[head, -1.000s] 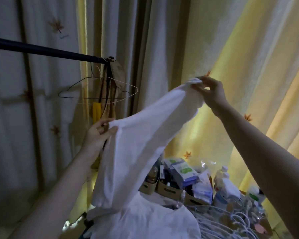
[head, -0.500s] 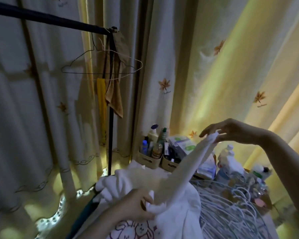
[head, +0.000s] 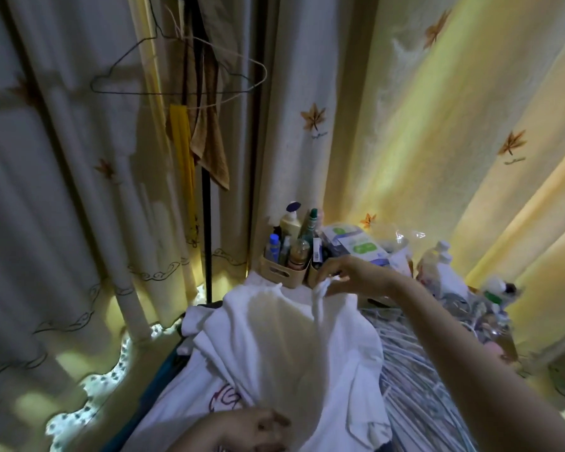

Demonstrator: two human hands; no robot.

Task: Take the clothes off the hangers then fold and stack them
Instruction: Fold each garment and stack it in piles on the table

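Leaf-print yellow curtains [head: 405, 141] behind, soft crumpled white garment [head: 291, 353] draped low, long axis running away from the person, far corner pinched in right hand [head: 349, 278] fingertips, near edge by left hand [head: 255, 429] curled fingers, grip unclear, thin white wire hangers [head: 421, 370] heaped right of fingers

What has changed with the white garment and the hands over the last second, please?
The white garment, held up in the air between both hands, has come down onto the pile of white clothes. The right hand still pinches its far corner; the left hand has dropped to its near edge, grip unclear. The empty wire hangers and bottles stayed put.
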